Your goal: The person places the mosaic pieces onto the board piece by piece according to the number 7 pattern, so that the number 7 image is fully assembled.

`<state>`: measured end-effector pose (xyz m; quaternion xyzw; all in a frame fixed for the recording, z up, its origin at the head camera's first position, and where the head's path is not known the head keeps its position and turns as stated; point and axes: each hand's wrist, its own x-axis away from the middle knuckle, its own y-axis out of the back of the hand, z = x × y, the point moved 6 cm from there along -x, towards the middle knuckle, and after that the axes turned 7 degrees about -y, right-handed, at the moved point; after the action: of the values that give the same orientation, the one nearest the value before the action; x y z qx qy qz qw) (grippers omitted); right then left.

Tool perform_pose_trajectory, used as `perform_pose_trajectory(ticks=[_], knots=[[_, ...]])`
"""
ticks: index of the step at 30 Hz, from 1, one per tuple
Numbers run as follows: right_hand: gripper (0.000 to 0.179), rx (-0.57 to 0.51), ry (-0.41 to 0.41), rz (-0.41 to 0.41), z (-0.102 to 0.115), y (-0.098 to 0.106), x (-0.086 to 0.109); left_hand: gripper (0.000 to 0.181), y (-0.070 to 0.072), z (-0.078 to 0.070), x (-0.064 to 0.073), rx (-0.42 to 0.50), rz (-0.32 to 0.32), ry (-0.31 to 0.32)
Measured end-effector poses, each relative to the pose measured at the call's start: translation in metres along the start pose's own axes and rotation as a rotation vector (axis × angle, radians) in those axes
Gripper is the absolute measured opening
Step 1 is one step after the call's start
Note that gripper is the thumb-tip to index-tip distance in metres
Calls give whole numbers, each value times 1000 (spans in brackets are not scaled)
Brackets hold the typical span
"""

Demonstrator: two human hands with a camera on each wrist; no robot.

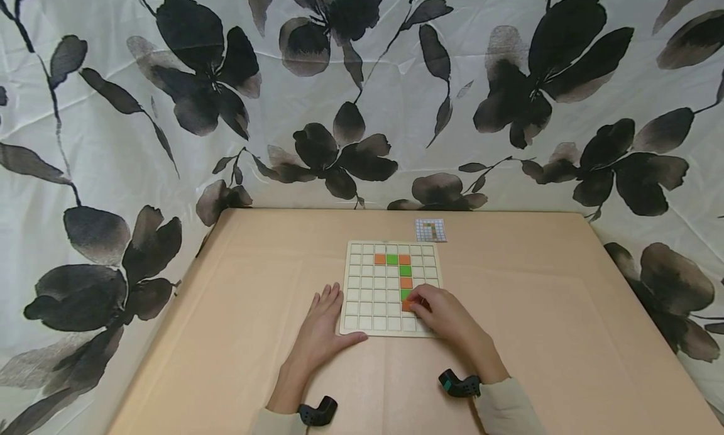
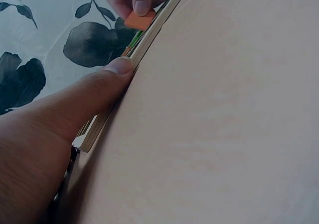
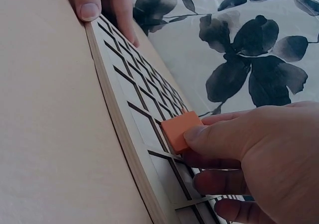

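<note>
A pale grid board (image 1: 364,297) lies on the table, with a row of orange and green square tiles near its far side and a column running toward me. My right hand (image 1: 447,312) pinches an orange tile (image 3: 180,130) between thumb and fingers. It holds that tile tilted, close over the cells at the near end of the column, just below a green tile (image 1: 406,294). At the board's left side rests my left hand (image 1: 322,328), fingers extended along the edge. Its thumb (image 2: 119,65) touches the near edge of the board.
A small printed card (image 1: 431,230) showing a coloured grid pattern lies beyond the board's far right corner. The wooden table (image 1: 271,259) ends at a floral cloth (image 1: 362,108) hanging behind. Each wrist carries a black strap device (image 1: 318,412).
</note>
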<state>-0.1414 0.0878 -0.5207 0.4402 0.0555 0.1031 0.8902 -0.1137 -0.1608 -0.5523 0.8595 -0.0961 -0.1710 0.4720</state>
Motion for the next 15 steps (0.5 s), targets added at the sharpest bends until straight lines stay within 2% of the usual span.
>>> perform_pose_trajectory(ticks=[7,15], knots=[[5,31,45,-14,1,0,1,110,0,0,0,10,0,-1],[5,12,36,5,0,0,1,111,1,-1,-1,8,1,-6]])
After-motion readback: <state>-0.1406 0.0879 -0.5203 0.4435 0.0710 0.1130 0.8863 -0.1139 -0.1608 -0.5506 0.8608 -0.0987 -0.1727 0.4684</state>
